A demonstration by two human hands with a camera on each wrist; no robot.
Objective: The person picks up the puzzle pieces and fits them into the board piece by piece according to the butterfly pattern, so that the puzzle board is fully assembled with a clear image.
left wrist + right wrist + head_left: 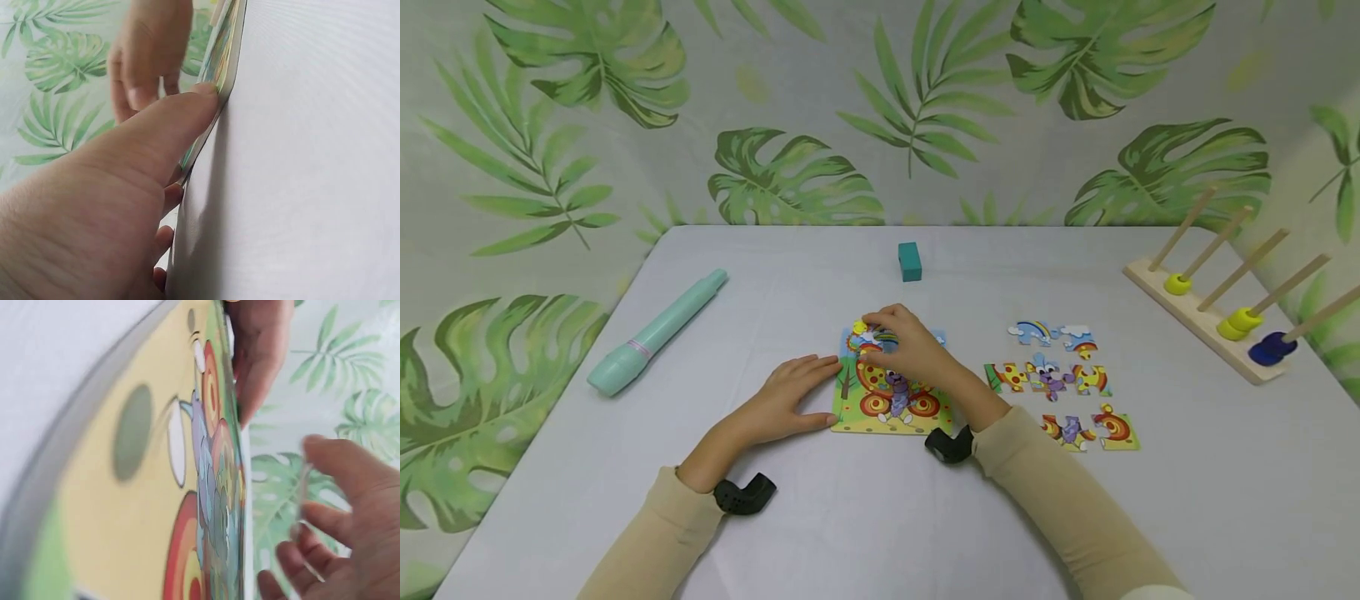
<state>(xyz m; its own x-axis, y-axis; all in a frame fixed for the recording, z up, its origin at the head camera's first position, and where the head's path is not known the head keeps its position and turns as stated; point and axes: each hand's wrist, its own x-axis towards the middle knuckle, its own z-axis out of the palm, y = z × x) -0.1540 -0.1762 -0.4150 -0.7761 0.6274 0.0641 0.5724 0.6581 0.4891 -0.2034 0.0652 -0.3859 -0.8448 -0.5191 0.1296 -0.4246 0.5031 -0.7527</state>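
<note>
A butterfly picture puzzle board [880, 423] lies flat on the table in front of me. My left hand [786, 398] rests at its left edge, thumb near the lower corner and fingers farther up. In the left wrist view the left thumb [187, 115] touches the board's rim. Over the board's upper left part, my right hand [913, 346] pinches a puzzle piece [304, 492], seen as a thin edge in the right wrist view. Yellow and blue show by those fingertips in the head view. The right hand hides part of the board's upper right.
Several loose puzzle pieces [1052, 379] lie in rows right of the board. A teal block [910, 262] sits behind it. At the far right stands a wooden peg rack [1206, 323] with yellow and blue rings. A mint-green toy microphone-like object [658, 333] lies at left.
</note>
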